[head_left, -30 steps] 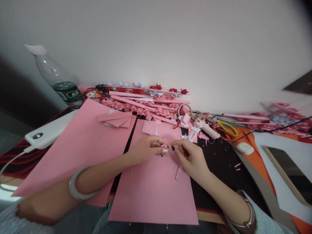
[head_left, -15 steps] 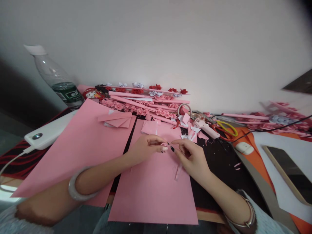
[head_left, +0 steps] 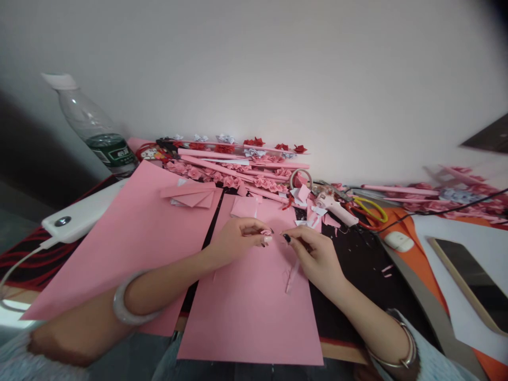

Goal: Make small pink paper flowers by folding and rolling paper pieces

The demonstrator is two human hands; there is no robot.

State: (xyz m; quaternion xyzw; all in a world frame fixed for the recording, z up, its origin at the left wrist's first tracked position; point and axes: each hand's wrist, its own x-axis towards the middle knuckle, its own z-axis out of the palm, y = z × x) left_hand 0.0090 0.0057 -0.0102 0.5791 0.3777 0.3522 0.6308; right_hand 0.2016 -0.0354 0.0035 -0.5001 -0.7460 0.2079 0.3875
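Over the near middle of the counter (head_left: 343,352), both hands work above a pink paper sheet (head_left: 250,317). The left hand (head_left: 234,241) holds a small pink paper flower (head_left: 265,232) narrowly between thumb and fingers, just above the sheet. To its right, the right hand (head_left: 317,254) keeps thumb and forefinger close together; whether they grip anything tiny I cannot tell.

Compared with half a second ago, the right fingertips sit slightly farther right, so the gap between the hands is a little wider. More of the narrow pale strip (head_left: 292,278) now shows below the right hand. The flower stays in the left hand, a touch farther from the near edge than a second ago.

Everything around them lies as before. On the far part of the sheet is a stack of pink squares (head_left: 243,207); to the left, folded pink papers (head_left: 192,194) rest on a second pink sheet (head_left: 138,248). Far right of the hands are a glue gun (head_left: 335,207) and scissors (head_left: 371,210) with yellow and orange handles. A bottle (head_left: 107,145) stands far left, and a phone (head_left: 472,280) lies at the right.
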